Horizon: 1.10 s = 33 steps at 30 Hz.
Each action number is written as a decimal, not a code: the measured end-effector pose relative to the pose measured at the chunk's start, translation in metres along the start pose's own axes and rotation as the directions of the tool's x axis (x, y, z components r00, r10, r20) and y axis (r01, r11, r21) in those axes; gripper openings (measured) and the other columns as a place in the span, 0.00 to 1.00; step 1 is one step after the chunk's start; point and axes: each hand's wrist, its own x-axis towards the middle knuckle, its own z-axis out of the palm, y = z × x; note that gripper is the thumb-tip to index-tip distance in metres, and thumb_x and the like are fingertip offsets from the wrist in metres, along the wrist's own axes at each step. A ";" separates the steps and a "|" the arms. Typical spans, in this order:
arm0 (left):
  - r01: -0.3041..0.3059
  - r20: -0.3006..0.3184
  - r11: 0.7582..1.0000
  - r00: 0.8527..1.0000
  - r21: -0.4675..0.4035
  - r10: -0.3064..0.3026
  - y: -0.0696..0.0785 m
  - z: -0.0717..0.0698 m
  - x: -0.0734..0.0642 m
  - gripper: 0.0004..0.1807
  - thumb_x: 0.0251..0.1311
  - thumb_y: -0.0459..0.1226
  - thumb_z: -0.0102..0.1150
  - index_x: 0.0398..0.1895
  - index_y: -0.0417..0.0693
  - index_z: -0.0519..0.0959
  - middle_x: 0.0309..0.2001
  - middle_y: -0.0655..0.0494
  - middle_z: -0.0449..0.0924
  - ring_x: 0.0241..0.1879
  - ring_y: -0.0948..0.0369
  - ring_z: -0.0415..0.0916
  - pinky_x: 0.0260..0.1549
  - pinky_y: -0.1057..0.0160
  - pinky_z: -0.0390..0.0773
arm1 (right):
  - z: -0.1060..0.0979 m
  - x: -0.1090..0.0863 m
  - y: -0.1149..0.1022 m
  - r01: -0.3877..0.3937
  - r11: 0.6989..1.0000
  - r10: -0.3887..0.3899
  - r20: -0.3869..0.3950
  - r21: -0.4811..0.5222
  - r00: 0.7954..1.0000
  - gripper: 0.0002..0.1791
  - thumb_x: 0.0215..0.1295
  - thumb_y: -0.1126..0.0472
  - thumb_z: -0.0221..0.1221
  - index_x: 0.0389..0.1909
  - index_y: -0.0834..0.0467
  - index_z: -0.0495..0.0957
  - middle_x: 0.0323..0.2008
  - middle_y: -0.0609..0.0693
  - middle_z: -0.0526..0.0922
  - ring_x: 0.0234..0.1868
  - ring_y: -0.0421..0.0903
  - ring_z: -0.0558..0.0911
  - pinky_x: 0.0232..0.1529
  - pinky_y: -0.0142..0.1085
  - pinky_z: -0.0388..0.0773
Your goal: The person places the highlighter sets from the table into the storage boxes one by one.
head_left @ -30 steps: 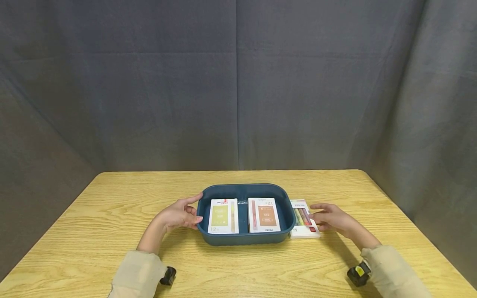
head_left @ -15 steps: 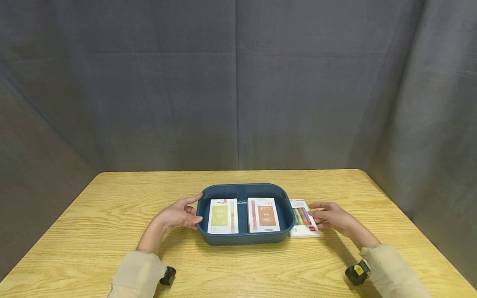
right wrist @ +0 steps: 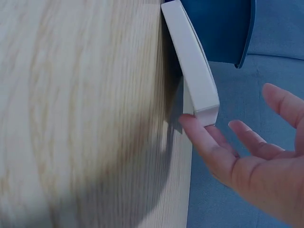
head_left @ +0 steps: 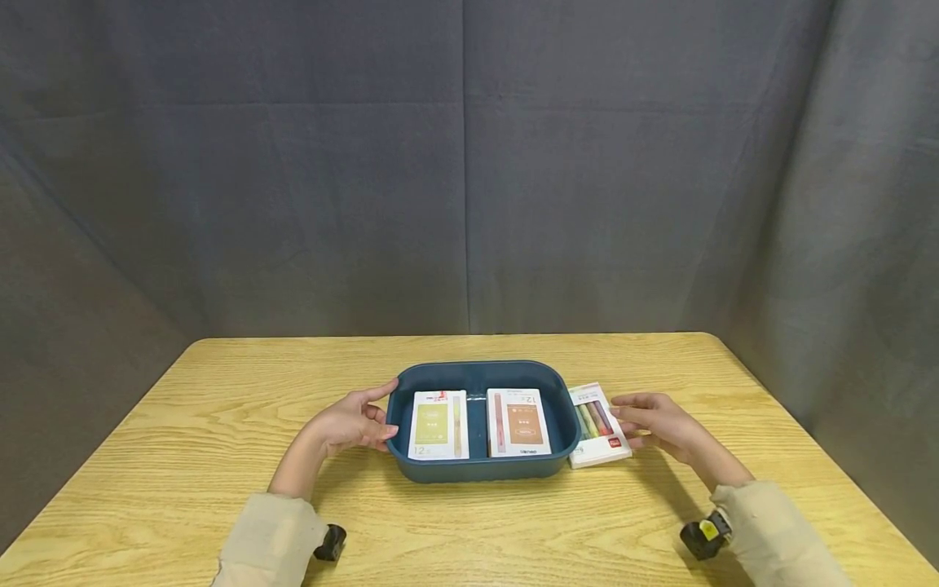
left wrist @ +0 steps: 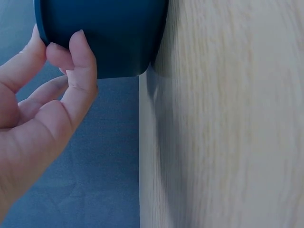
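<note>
My left hand (head_left: pixel 358 420) holds the left end of a dark blue plastic basin (head_left: pixel 480 470), fingertips at its rim and outer wall. Inside it lie two white boxes, one with a yellow-green panel (head_left: pixel 433 424) and one with a brown panel (head_left: pixel 524 424). Against the basin's right end leans a white windowed box (head_left: pixel 600 450) of coloured sticks. In the right wrist view that box (right wrist: pixel 194 61) stands tilted, its near end raised off the wood. My right hand (head_left: pixel 656 420) has fingertips under that end, and one finger stands away from it.
The basin stands near the middle of a wooden table (head_left: pixel 469 538). Grey curtains (head_left: pixel 469 204) hang behind the table and at both sides. A small black device (head_left: pixel 706 536) is strapped at the right cuff, another (head_left: pixel 331 543) at the left.
The windowed box has turned slightly and its right end has come up, the right fingers now under its edge. My left hand and the basin have hardly moved.
</note>
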 end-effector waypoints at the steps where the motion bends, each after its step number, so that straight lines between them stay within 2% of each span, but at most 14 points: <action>1: -0.001 0.001 1.000 1.000 0.000 0.001 0.000 0.000 0.000 0.44 0.52 0.22 0.54 0.68 0.38 0.41 0.22 0.52 0.63 0.20 0.61 0.68 0.34 0.53 0.76 | 0.000 0.000 0.000 0.004 1.000 -0.004 0.000 0.004 1.000 0.31 0.64 0.63 0.49 0.57 0.82 0.51 0.39 0.56 0.75 0.36 0.44 0.76 0.35 0.37 0.76; 5: 0.000 0.006 1.000 1.000 -0.003 0.000 0.000 0.000 0.000 0.44 0.53 0.22 0.54 0.68 0.38 0.41 0.22 0.52 0.63 0.21 0.61 0.68 0.33 0.55 0.76 | -0.001 0.000 0.001 0.024 0.999 -0.025 0.009 0.030 1.000 0.31 0.62 0.68 0.49 0.58 0.83 0.47 0.40 0.56 0.74 0.35 0.41 0.76 0.35 0.34 0.76; 11: 0.000 0.009 1.000 1.000 -0.001 0.000 0.000 0.000 0.000 0.43 0.53 0.21 0.54 0.68 0.38 0.40 0.22 0.52 0.62 0.21 0.61 0.68 0.33 0.55 0.76 | 0.000 0.001 0.001 0.004 0.998 -0.005 0.014 0.059 1.000 0.34 0.61 0.72 0.50 0.60 0.81 0.42 0.37 0.58 0.74 0.33 0.41 0.78 0.35 0.32 0.76; 17: 0.001 0.007 1.000 1.000 -0.010 -0.001 0.000 0.000 0.001 0.43 0.53 0.21 0.53 0.68 0.37 0.41 0.22 0.52 0.62 0.20 0.62 0.67 0.33 0.55 0.76 | 0.000 0.002 0.003 0.022 0.998 -0.023 0.028 0.051 0.999 0.32 0.62 0.71 0.50 0.59 0.82 0.46 0.37 0.57 0.76 0.33 0.43 0.79 0.33 0.34 0.77; 24: 0.000 0.003 1.000 1.000 -0.013 0.000 0.000 0.000 0.001 0.43 0.53 0.21 0.53 0.68 0.38 0.41 0.22 0.53 0.62 0.19 0.62 0.67 0.32 0.56 0.76 | 0.001 0.003 0.005 0.003 0.999 -0.003 -0.001 0.034 1.000 0.31 0.59 0.71 0.53 0.60 0.79 0.51 0.45 0.62 0.73 0.34 0.45 0.79 0.33 0.37 0.77; 33: -0.005 0.004 1.000 1.000 -0.003 0.005 0.000 0.000 0.000 0.43 0.53 0.21 0.54 0.68 0.38 0.41 0.22 0.52 0.62 0.21 0.62 0.67 0.33 0.55 0.76 | 0.001 0.002 0.006 -0.001 0.997 0.001 0.005 0.074 1.000 0.31 0.59 0.74 0.51 0.60 0.79 0.49 0.40 0.57 0.76 0.33 0.46 0.79 0.31 0.37 0.78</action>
